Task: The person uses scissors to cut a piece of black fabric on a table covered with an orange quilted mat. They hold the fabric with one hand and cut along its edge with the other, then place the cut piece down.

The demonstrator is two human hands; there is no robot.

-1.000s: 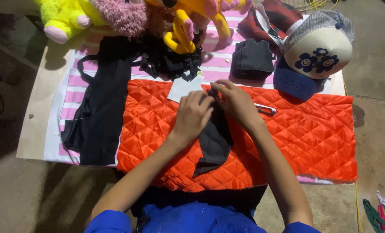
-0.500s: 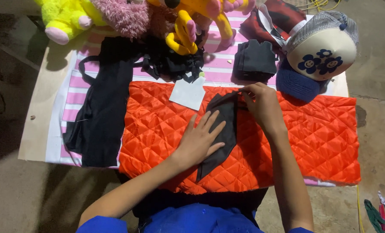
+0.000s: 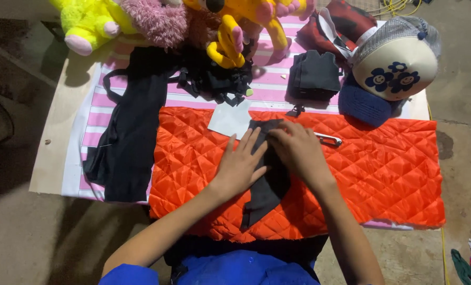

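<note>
**Flattening the black piece on the quilt**

While both hands are pressing down, the black cloth [image 3: 270, 182] is lying on the orange quilt [image 3: 383, 169], running from the white card [image 3: 229, 119] toward the near edge. Left hand [image 3: 241, 164] is resting flat, fingers [image 3: 246, 143] spread, gripping nothing; right hand [image 3: 300, 153] is lying open-palmed over the cloth's top. Smoothing outward from the middle looks wisest, keeping clear of the metal clip [image 3: 329, 139] just beside the right hand.

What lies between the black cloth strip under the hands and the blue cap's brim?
In the head view, between the black cloth strip and the blue cap brim lies bare orange quilted fabric, with a metal clip on it.
</note>
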